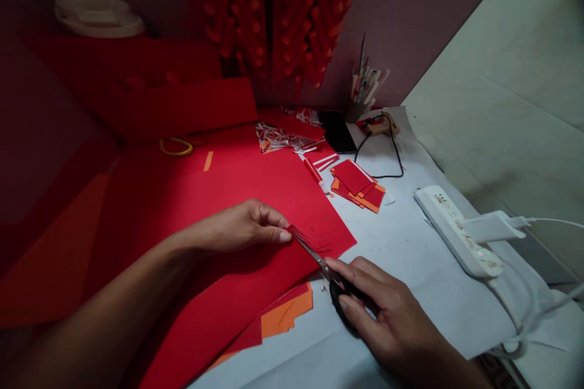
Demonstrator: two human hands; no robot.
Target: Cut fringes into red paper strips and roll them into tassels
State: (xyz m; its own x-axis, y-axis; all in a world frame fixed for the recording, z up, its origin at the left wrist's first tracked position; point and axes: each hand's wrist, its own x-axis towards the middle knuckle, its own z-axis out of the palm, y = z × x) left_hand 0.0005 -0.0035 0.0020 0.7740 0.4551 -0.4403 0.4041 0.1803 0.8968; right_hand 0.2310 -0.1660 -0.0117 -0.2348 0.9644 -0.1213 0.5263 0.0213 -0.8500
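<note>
My left hand (250, 226) pinches a small piece of red paper (316, 237) between thumb and forefinger. Fine cut strands fan out from that piece towards the right. Scissors (336, 296) with black handles are in my right hand (392, 316), thumb and fingers around the grips. Their blades point up and left, with the tips at the red paper just beside my left fingertips. Underneath both hands lies a large red sheet (274, 188). Orange paper (289, 311) sticks out below its lower edge.
Paper scraps (278, 135), a red glue tube (313, 173) and stacked red and orange cards (358, 184) lie ahead. Farther back are a dark phone (336, 132), a pen holder (356, 110) and a corded glue gun (383, 126). A power strip (449, 231) with a plugged-in charger lies right.
</note>
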